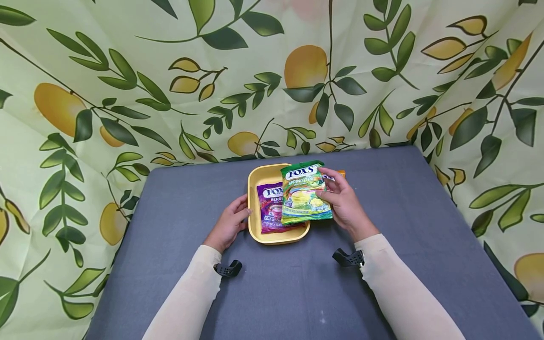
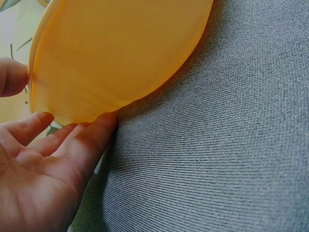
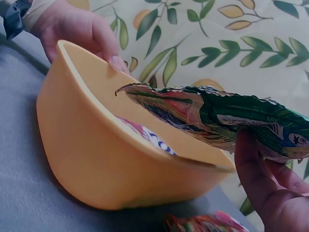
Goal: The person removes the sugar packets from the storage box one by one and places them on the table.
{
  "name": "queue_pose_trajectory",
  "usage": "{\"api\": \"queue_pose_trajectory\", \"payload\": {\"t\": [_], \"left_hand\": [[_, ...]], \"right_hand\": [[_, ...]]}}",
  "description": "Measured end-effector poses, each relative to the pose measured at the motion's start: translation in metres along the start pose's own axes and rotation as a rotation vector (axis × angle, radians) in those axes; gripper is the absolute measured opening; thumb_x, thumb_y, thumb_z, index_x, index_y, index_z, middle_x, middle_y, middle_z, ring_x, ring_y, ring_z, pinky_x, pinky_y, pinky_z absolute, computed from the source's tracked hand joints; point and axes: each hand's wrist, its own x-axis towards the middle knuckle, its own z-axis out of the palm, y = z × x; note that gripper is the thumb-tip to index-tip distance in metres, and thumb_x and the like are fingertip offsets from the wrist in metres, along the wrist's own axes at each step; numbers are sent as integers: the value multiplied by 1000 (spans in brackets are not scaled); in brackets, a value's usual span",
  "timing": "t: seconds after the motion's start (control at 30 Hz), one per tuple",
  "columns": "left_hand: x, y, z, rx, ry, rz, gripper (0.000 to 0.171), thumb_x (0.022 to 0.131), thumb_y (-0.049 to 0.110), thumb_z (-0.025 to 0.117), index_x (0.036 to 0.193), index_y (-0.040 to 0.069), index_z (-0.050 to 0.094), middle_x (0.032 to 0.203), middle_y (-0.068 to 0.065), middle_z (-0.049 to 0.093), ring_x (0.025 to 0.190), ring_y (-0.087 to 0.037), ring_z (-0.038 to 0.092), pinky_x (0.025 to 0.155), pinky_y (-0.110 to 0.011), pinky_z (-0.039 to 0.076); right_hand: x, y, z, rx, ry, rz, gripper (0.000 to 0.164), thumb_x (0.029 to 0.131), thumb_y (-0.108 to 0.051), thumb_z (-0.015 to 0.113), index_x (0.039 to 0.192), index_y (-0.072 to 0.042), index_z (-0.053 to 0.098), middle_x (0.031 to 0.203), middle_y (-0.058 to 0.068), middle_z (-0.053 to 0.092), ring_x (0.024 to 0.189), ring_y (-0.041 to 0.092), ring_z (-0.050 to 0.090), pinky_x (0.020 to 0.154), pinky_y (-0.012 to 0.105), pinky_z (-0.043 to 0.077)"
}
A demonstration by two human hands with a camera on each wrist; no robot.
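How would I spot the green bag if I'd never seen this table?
On the grey table, find the yellow tub with a purple packet inside. In the head view, over the tub's right side, the right hand holds the green bag. Its Spring Tea label sets it apart from the purple packet and the orange-cornered packet behind it.

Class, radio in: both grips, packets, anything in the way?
Left grip touching yellow tub. Right grip holding green Fox's Spring Tea packet partly over it. Purple Fox's packet inside; no obstruction visible.

Head view bright, even; wrist views dimmer; soft arm shadows on grey tabletop (image 1: 289, 293).
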Motion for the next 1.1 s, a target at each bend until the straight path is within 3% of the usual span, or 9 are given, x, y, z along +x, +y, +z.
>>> {"api": "queue_pose_trajectory", "payload": {"t": [1.1], "left_hand": [[0,1,0,-22,-6,0,64,110,10,55,170,4,33,170,-20,38,143,-40,52,105,-52,54]], "right_hand": [[-18,-17,-72,69,35,-45,62,108,6,61,165,-16,45,150,15,47,110,23,73,83,38,63]]}}
